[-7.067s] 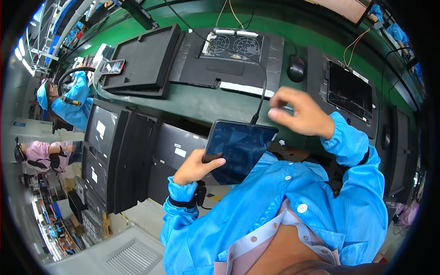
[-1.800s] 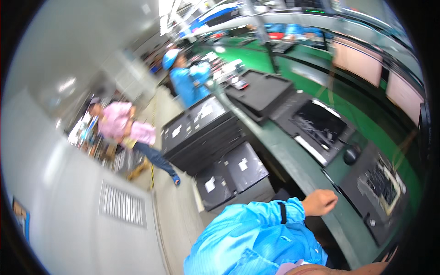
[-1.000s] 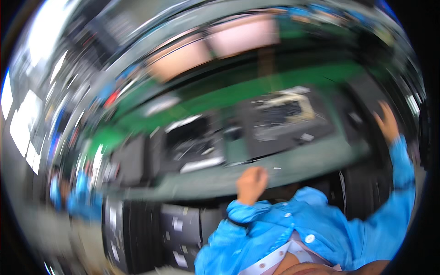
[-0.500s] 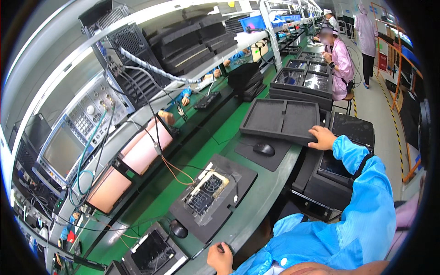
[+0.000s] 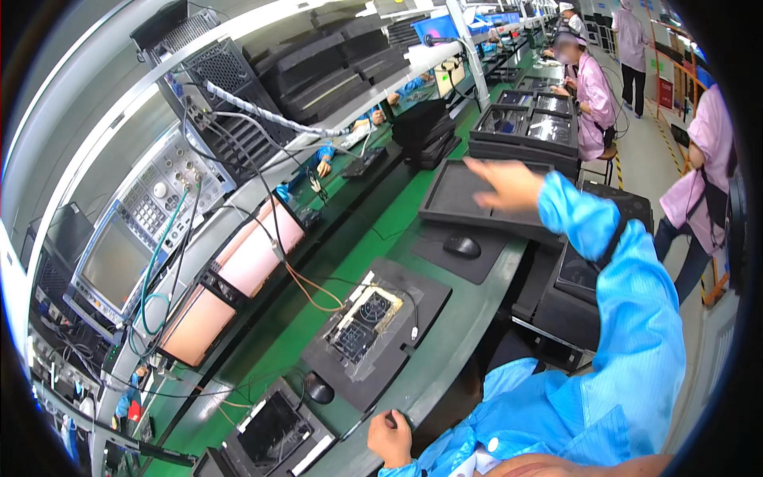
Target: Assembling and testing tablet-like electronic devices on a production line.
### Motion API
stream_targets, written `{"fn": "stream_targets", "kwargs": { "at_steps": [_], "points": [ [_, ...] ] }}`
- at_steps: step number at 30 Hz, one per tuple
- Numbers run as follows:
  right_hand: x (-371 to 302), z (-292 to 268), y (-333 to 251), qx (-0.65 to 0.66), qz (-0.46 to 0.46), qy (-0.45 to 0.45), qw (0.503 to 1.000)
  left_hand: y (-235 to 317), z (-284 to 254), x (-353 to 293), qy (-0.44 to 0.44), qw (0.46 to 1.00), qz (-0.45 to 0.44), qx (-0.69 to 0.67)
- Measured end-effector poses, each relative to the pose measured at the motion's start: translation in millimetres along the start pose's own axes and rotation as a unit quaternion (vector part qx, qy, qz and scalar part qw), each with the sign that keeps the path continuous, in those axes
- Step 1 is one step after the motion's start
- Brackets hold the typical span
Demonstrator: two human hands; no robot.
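Note:
My right hand (image 5: 510, 186) reaches over the black divided foam tray (image 5: 455, 191), fingers stretched out and holding nothing. It hides much of the tray's right half; the part of the tray that shows holds nothing. My left hand (image 5: 389, 439) is curled closed at the bench's near edge, with a small dark spot by its thumb that I cannot make out. Beyond it lies a black foam board (image 5: 429, 298) carrying a taped-down fixture (image 5: 364, 324) with a pale frame. A black mouse (image 5: 319, 387) rests between that board and a foam holder with a dark-screened device (image 5: 270, 433).
Another mouse (image 5: 462, 246) sits on a dark mat before the tray. A test instrument (image 5: 135, 230) with cables stands at left. Stacked trays (image 5: 524, 127) hold glossy panels at the back. Black cases (image 5: 612, 208) are piled at right. Co-workers in pink sit and walk beyond.
My right hand has left the tray's right rim and moved left over the tray, fingers extended. My left hand stays curled near the bench edge. A person in pink has appeared at right.

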State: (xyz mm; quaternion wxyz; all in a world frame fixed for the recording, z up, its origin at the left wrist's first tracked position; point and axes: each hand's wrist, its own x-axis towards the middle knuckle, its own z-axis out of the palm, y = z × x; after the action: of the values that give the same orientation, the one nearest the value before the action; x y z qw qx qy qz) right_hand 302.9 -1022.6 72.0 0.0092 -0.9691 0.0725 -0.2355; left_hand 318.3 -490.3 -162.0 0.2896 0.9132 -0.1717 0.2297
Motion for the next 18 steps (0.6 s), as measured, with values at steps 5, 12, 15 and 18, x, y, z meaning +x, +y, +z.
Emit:
{"fn": "stream_targets", "kwargs": {
  "at_steps": [5,12,15,18],
  "points": [
    [139.3,-59.8,-25.0,0.050,-0.038,0.210,0.976,2.3,-10.9,-1.6,0.002,1.000,-0.017,0.006],
    [51.0,-13.7,83.3,-0.089,0.107,-0.202,0.970,9.3,-3.3,4.6,-0.007,1.000,-0.018,0.012],
    [-23.0,18.9,86.4,-0.115,0.156,-0.371,0.908,8.8,-5.7,4.4,-0.011,1.000,-0.014,0.012],
    [-84.4,53.8,86.2,-0.086,0.150,-0.322,0.931,8.5,-5.0,3.5,-0.010,1.000,-0.012,0.005]
  ]
}}
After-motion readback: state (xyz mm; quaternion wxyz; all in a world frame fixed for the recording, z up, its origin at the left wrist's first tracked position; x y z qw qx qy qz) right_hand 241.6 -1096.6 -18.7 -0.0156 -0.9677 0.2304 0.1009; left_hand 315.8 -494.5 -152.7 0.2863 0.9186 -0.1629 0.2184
